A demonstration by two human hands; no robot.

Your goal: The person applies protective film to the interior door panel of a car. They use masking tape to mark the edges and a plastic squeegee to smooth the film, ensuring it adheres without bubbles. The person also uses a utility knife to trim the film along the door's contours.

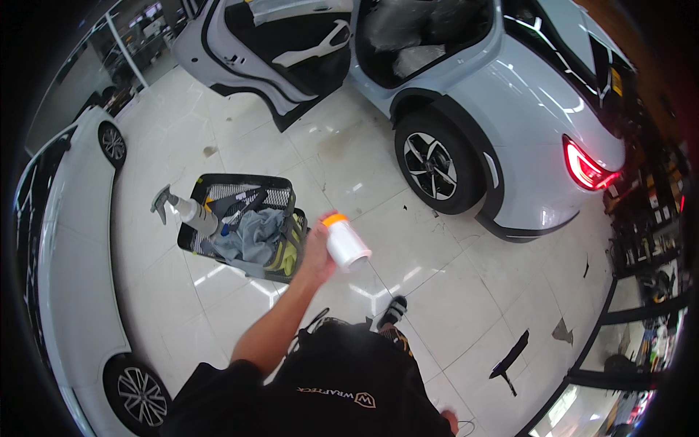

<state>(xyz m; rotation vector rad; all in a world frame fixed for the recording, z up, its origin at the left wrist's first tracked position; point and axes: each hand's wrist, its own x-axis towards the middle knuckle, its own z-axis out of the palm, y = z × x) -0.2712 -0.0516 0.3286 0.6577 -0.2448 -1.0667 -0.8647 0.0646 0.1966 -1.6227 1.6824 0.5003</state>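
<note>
My left hand (317, 251) is closed around a white roll (348, 246) with an orange band at its upper end, held out in front of me above the floor. Just left of it stands a black mesh basket (287, 191), holding grey-blue cloths (255, 237), a yellow-green cloth (288, 255) and a white spray bottle (195, 214) with a grey trigger head. Only a small part of my right hand (450, 421) shows at the lower edge, beside my black shirt; its fingers are too hidden to read.
Ahead to the right is a pale blue car (535, 138) with a rear door (266, 58) swung open and its tail light (586, 164) lit. A second car (80, 240) lines the left side. A black scraper-like tool (510, 362) and dark scraps lie on the tiled floor (466, 306).
</note>
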